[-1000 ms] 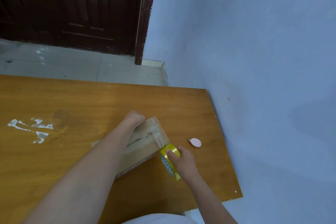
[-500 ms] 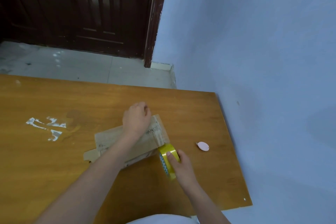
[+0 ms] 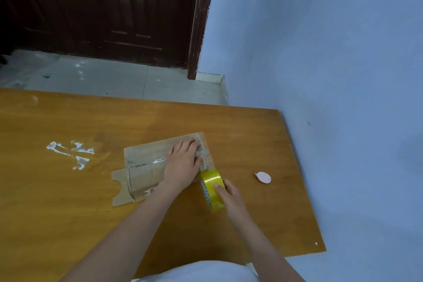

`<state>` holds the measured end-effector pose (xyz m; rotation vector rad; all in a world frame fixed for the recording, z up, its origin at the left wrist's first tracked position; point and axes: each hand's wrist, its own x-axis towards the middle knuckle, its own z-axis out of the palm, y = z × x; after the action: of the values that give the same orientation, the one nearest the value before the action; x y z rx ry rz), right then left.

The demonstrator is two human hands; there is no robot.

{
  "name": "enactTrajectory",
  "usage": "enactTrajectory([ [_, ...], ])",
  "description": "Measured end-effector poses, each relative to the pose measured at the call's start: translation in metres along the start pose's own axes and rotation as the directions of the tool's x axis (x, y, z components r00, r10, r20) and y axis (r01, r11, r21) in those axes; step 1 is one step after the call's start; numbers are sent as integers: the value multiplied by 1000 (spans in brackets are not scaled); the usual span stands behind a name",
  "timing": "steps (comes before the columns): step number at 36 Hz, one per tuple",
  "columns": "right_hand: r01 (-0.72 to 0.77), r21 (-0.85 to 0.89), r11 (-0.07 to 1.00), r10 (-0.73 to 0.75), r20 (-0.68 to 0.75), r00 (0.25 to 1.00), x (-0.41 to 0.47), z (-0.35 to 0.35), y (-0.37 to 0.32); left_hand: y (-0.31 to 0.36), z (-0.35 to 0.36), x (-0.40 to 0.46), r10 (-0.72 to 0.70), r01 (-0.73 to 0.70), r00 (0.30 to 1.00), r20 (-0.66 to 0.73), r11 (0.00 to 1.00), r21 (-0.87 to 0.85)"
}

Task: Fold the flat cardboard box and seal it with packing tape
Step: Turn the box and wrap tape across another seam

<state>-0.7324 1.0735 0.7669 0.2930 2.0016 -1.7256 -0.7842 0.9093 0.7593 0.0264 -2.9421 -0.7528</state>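
Note:
A small brown cardboard box lies on the wooden table, with a flap sticking out at its left end. My left hand presses flat on the box's right part, fingers spread over clear tape there. My right hand grips a yellow roll of packing tape standing on edge right against the box's right end. A strip of tape runs from the roll up onto the box under my left fingers.
A small pink oval object lies on the table to the right of the roll. White scuffed patches mark the tabletop at left. The table's right edge runs along a blue wall; a dark door stands beyond.
My left hand has gone from a curled grip at the box's far end to lying flat on top of it. The box now lies flatter on the table. The view shifted to the right.

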Motion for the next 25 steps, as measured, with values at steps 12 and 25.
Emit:
enactTrajectory([
  [12, -15, -35, 999, 13, -44, 999, 3, 3, 0, 3, 0, -3, 48, -47, 999, -13, 993, 105],
  [25, -194, -315, 929, 169, -108, 980, 14, 9, 5, 3, 1, -5, 104, -105, 994, 11, 988, 113],
])
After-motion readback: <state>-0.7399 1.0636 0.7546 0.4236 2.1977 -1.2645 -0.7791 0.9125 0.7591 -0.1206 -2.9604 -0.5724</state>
